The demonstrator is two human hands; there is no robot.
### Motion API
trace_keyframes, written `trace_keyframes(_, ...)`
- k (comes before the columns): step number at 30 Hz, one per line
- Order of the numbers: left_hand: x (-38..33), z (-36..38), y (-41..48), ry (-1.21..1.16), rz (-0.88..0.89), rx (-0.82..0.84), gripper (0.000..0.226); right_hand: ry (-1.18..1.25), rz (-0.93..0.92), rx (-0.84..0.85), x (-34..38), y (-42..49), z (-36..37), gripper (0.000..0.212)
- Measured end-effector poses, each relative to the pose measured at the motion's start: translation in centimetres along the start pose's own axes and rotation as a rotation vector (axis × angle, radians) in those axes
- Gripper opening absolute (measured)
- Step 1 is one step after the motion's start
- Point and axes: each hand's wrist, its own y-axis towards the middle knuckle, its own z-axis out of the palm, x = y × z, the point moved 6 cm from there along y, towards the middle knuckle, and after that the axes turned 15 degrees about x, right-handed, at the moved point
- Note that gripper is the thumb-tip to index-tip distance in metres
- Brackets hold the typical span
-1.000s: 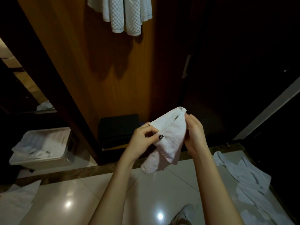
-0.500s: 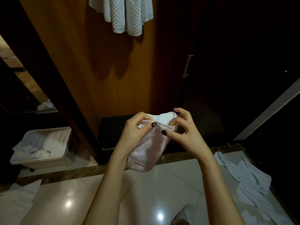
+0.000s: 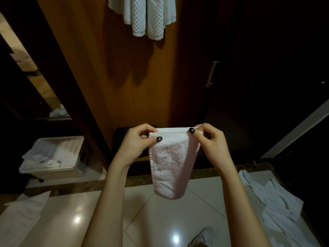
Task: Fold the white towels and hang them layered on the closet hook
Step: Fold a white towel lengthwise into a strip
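Now | towel (image 3: 170, 161) hangs between left hand (image 3: 138, 142) | right hand (image 3: 211, 141)

The hanging towels (image 3: 144, 15) at top centre are cut off by the top edge; their support is out of frame. The left hand (image 3: 137, 141) and right hand (image 3: 211, 141) pinch the 2 upper corners of the folded towel (image 3: 169, 163); the parts behind the cloth are hidden. Both forearms leave the frame at the bottom edge. The black box (image 3: 121, 139) at centre is partly covered; its type cannot be told. The bottom edge cuts off the shoe (image 3: 201, 237) and the floor towels (image 3: 277, 207) at lower right. The white cloth (image 3: 23, 213) at lower left is cut by the left edge. The bin (image 3: 58, 172) at left holds crumpled cloths; their count cannot be told. The dark area (image 3: 267, 59) at upper right shows almost no detail.
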Motion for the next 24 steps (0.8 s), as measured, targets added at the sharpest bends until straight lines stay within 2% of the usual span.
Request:
trace_keyframes(7,-0.2,-0.2,0.0,0.113,0.028,-0.020,0.022,0.008,0.003,-0.005,-0.3,-0.1,-0.1,0.029)
trace_keyframes(13,-0.8,-0.5,-0.3,0.138,0.062,-0.024,0.022,-0.059,0.092,0.142,-0.3,-0.8,-0.3,0.028)
trace_keyframes(16,-1.3,-0.4,-0.2,0.172,0.080,-0.044,0.021,0.010,0.046,0.087,0.1,-0.8,-0.3,0.031)
trace_keyframes(24,-1.9,0.0,-0.2,0.193,0.073,-0.061,0.013,-0.003,0.028,-0.005,0.6,-1.2,-0.7,0.026)
